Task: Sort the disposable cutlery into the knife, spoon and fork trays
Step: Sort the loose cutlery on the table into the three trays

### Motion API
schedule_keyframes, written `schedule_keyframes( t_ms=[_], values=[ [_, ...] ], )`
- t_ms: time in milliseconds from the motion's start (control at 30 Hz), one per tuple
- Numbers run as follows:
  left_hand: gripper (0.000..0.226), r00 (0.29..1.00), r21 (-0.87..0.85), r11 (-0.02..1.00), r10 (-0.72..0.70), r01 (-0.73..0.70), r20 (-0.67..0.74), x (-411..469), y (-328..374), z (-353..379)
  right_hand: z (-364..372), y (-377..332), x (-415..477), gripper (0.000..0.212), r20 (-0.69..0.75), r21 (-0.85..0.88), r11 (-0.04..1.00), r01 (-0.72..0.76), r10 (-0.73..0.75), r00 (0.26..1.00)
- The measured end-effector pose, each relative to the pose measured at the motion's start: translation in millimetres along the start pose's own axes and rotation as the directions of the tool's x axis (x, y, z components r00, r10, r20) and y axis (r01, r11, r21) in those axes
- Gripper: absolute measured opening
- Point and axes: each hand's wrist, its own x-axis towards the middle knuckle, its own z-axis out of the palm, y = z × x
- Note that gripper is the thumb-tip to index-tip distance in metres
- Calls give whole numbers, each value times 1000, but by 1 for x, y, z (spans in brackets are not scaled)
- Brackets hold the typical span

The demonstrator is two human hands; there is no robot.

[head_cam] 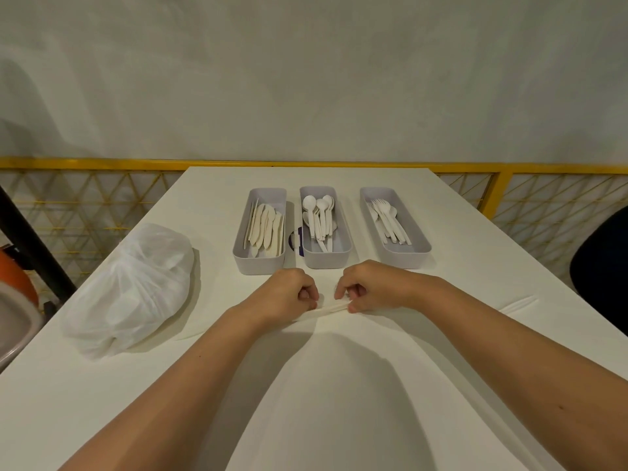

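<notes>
- Held low over the desk [339, 385], just in front of the trays: a thin pale cutlery piece [328, 309], lying crosswise; too slim to tell its kind.
- At its left end, the left hand [289, 294], fingers curled and pinching it.
- At its right end, the right hand [372, 287], fingers curled and pinching it too.
- Behind the hands, three grey trays side by side, long sides apart:
  - knife tray [260, 265] on the left, filled with knives [266, 229];
  - spoon tray [328, 260] in the middle, holding spoons [317, 217];
  - fork tray [409, 260] on the right, holding forks [387, 220].
- Between the knife and spoon trays, a small purple and white thing [296, 240], partly hidden.
- Left of the hands, a crumpled white plastic bag [132, 287], resting on the desk near its left edge.
</notes>
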Motion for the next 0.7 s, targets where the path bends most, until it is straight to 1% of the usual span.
schedule_keyframes(
  t_ms=[100, 233, 367, 467, 533, 600, 700],
  values=[
    [19, 999, -29, 999, -26, 25, -22, -4, -5, -11, 2, 2, 1, 18, -22, 45, 999, -19, 20, 1000],
    [15, 996, -2, 997, -75, 75, -39, -11, -14, -35, 1, 3, 2, 9, 26, 27, 999, -33, 32, 999],
    [12, 984, 81, 980, -180, 180, -11, -18, -28, -49, -1, -1, 2, 33, 45, -14, 1000, -23, 23, 999],
    [13, 952, 138, 946, -303, 293, 53, -24, -36, -48, -1, -3, 0, 33, 49, -17, 999, -32, 33, 998],
    [16, 928, 179, 922, -363, 344, 86, -29, -39, -44, 0, -3, -2, 32, 42, -2, 999, -32, 32, 999],
    [15, 916, 207, 910, -387, 360, 107, -32, -38, -41, 1, -3, -4, 32, 34, 15, 999, -32, 32, 999],
    [11, 907, 192, 911, -395, 366, 145, -32, -36, -38, 2, -5, -5, 31, 23, 47, 998, -32, 31, 999]
  ],
)
